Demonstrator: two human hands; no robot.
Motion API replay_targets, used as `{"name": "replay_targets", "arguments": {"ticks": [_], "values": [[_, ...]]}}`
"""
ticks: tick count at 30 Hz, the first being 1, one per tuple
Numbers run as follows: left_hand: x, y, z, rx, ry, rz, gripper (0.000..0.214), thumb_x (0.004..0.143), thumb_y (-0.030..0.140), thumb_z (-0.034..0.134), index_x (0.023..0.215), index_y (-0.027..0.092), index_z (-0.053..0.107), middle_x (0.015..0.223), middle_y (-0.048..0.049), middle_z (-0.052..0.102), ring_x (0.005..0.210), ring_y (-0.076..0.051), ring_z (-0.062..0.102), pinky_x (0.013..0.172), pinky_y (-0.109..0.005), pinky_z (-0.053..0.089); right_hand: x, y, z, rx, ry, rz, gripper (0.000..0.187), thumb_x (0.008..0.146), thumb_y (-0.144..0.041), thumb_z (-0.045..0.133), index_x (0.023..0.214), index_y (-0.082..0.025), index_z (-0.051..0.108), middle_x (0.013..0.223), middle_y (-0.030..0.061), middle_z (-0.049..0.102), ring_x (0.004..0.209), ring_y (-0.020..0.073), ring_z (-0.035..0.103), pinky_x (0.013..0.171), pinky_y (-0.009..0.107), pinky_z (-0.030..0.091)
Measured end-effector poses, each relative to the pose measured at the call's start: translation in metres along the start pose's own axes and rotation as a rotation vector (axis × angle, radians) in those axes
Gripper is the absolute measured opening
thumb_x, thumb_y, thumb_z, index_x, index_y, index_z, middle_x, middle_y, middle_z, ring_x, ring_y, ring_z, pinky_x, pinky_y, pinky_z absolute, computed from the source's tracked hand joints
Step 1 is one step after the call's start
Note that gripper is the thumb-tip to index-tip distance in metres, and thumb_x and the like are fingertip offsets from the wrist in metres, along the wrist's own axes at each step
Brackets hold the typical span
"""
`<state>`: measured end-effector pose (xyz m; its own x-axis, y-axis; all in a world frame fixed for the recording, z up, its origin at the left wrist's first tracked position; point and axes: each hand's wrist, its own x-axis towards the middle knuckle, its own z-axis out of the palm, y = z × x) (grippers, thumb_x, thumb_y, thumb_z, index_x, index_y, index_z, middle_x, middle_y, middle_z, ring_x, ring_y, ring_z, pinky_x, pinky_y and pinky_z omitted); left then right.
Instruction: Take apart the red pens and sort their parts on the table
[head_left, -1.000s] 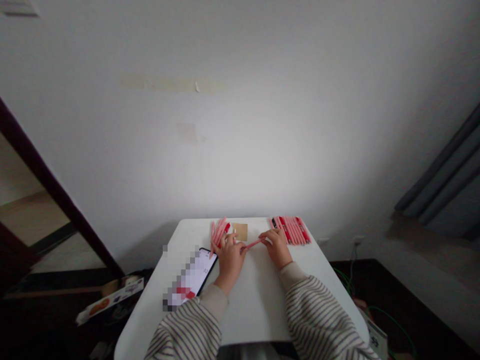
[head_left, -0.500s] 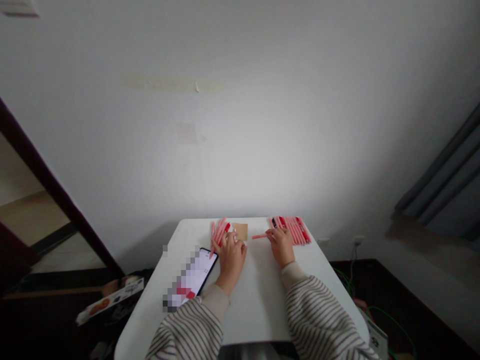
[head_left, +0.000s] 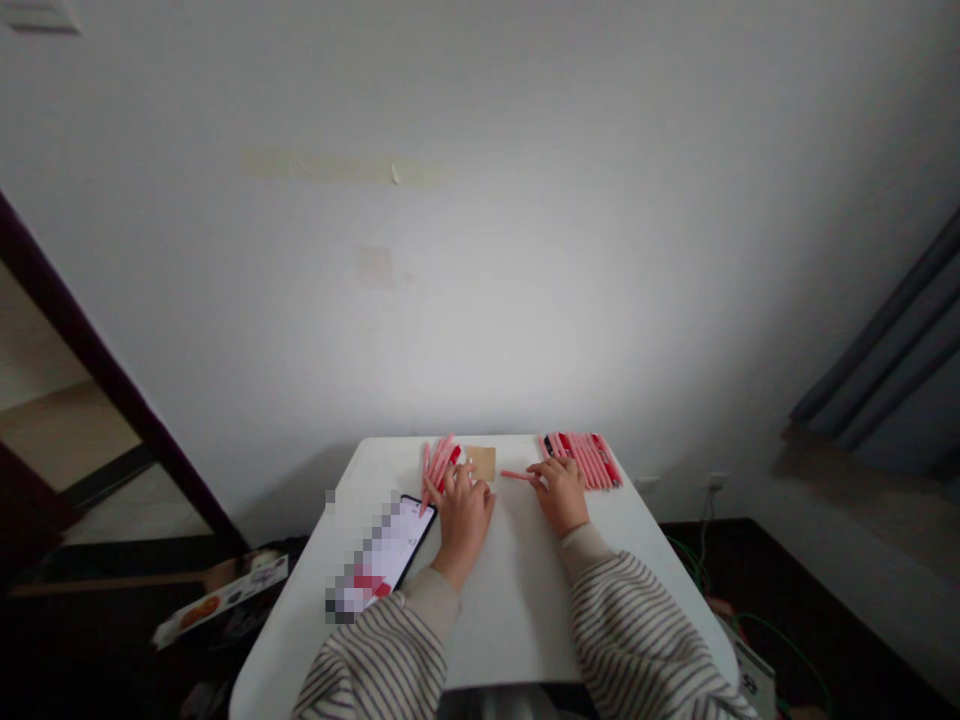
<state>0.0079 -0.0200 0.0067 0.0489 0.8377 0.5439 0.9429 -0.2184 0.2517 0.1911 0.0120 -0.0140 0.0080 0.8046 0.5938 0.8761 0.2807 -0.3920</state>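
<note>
Left hand (head_left: 466, 508) bent over the table (head_left: 517, 610), right hand (head_left: 564, 497) pinching a pink pen (head_left: 516, 475)

Well off to the left of the left hand, a dark frame (head_left: 120, 380) slants down, with a printed white item (head_left: 221, 602) lying low beside it. Nearer, just left of that hand and its wrist, a phone (head_left: 412, 530) lies at a slant with its screen lit, part of it masked by blocky squares. Beyond the phone, at the left hand's fingers, sits a loose fan of pink and red pens (head_left: 439, 462). The left hand rests palm down, fingers bent and spread; whether it grips anything I cannot tell. Just past its fingertips is a tan square (head_left: 482, 460).

Between the hands, the pink pen sticks out leftward from the right hand's fingertips, its free end clear of the left hand. Just beyond the right hand and to its right, a row of pens (head_left: 595, 462) lies side by side, mostly pink with some red. Farther right hangs a grey curtain (head_left: 892, 370).
</note>
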Motion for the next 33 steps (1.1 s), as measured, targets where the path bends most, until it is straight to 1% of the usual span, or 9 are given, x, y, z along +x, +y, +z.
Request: {"name": "replay_targets", "arguments": {"ticks": [3, 5, 8, 12, 17, 21, 25, 29, 33], "values": [[0.0, 0.0, -0.002, -0.014, -0.005, -0.009, 0.01, 0.079, 0.029, 0.061, 0.079, 0.025, 0.069, 0.118, -0.0059, 0.059, 0.12, -0.028, 0.044, 0.11, -0.066, 0.003, -0.001, -0.002, -0.002, -0.035, -0.024, -0.013, 0.016, 0.082, -0.019, 0.063, 0.089, -0.029, 0.073, 0.092, 0.0046, 0.067, 0.1, 0.0252, 0.046, 0.085, 0.041, 0.03], [0.0, 0.0, -0.003, -0.021, -0.004, -0.017, 0.009, 0.078, 0.03, 0.062, 0.08, 0.025, 0.069, 0.118, -0.0056, 0.059, 0.12, -0.028, 0.044, 0.11, -0.066, 0.004, -0.001, -0.003, -0.002, -0.058, -0.019, -0.02, 0.016, 0.08, -0.017, 0.065, 0.084, -0.029, 0.074, 0.092, 0.0053, 0.066, 0.099, 0.0254, 0.046, 0.084, 0.042, 0.03], [-0.001, 0.0, -0.004, -0.024, -0.005, -0.034, 0.009, 0.078, 0.031, 0.063, 0.082, 0.026, 0.07, 0.12, -0.0054, 0.058, 0.119, -0.028, 0.045, 0.11, -0.066, 0.006, -0.002, -0.003, -0.003, -0.084, -0.008, -0.018, 0.019, 0.078, -0.014, 0.066, 0.082, -0.03, 0.075, 0.093, 0.0066, 0.065, 0.098, 0.0264, 0.046, 0.084, 0.043, 0.031], [-0.001, -0.003, -0.006, -0.014, 0.0, -0.071, 0.014, 0.081, 0.033, 0.059, 0.087, 0.027, 0.07, 0.12, -0.0069, 0.058, 0.119, -0.029, 0.044, 0.109, -0.068, 0.007, -0.001, -0.005, -0.006, -0.07, -0.035, -0.013, 0.021, 0.078, -0.013, 0.065, 0.082, -0.03, 0.075, 0.09, 0.0059, 0.066, 0.099, 0.0263, 0.047, 0.089, 0.047, 0.029], [0.001, -0.012, -0.007, 0.096, 0.045, -0.163, 0.019, 0.084, 0.033, 0.053, 0.092, 0.026, 0.069, 0.121, -0.0087, 0.058, 0.119, -0.03, 0.043, 0.106, -0.07, 0.013, 0.0, -0.011, -0.01, -0.054, -0.139, 0.001, 0.023, 0.081, -0.016, 0.062, 0.092, -0.033, 0.073, 0.094, 0.0025, 0.069, 0.106, 0.0243, 0.046, 0.097, 0.05, 0.022], [0.002, -0.016, -0.007, 0.176, 0.081, -0.202, 0.02, 0.082, 0.036, 0.055, 0.091, 0.024, 0.069, 0.119, -0.0097, 0.059, 0.116, -0.03, 0.044, 0.105, -0.07, 0.017, 0.0, -0.018, -0.013, -0.067, -0.203, -0.001, 0.021, 0.087, -0.024, 0.057, 0.099, -0.034, 0.071, 0.099, 0.0011, 0.07, 0.11, 0.023, 0.045, 0.101, 0.05, 0.018], [0.003, -0.015, -0.008, 0.202, 0.084, -0.212, 0.02, 0.081, 0.038, 0.057, 0.087, 0.023, 0.069, 0.117, -0.0102, 0.06, 0.114, -0.03, 0.044, 0.104, -0.07, 0.018, -0.001, -0.027, -0.015, -0.106, -0.233, -0.048, 0.024, 0.093, -0.032, 0.048, 0.106, -0.035, 0.068, 0.103, 0.0021, 0.07, 0.113, 0.0231, 0.043, 0.102, 0.049, 0.016], [0.003, -0.013, -0.008, 0.208, 0.09, -0.209, 0.02, 0.081, 0.038, 0.056, 0.085, 0.023, 0.069, 0.115, -0.0099, 0.06, 0.114, -0.03, 0.044, 0.103, -0.07, 0.019, -0.001, -0.032, -0.014, -0.11, -0.252, -0.111, 0.027, 0.092, -0.035, 0.049, 0.114, -0.037, 0.064, 0.108, 0.0008, 0.069, 0.114, 0.0234, 0.042, 0.102, 0.048, 0.018], [0.004, -0.013, -0.007, 0.199, 0.09, -0.205, 0.021, 0.081, 0.039, 0.056, 0.082, 0.023, 0.07, 0.115, -0.0102, 0.06, 0.113, -0.031, 0.044, 0.103, -0.071, 0.018, -0.001, -0.034, -0.011, -0.091, -0.248, -0.142, 0.027, 0.092, -0.036, 0.05, 0.115, -0.037, 0.064, 0.109, 0.0003, 0.069, 0.113, 0.0238, 0.043, 0.102, 0.048, 0.019]]}}
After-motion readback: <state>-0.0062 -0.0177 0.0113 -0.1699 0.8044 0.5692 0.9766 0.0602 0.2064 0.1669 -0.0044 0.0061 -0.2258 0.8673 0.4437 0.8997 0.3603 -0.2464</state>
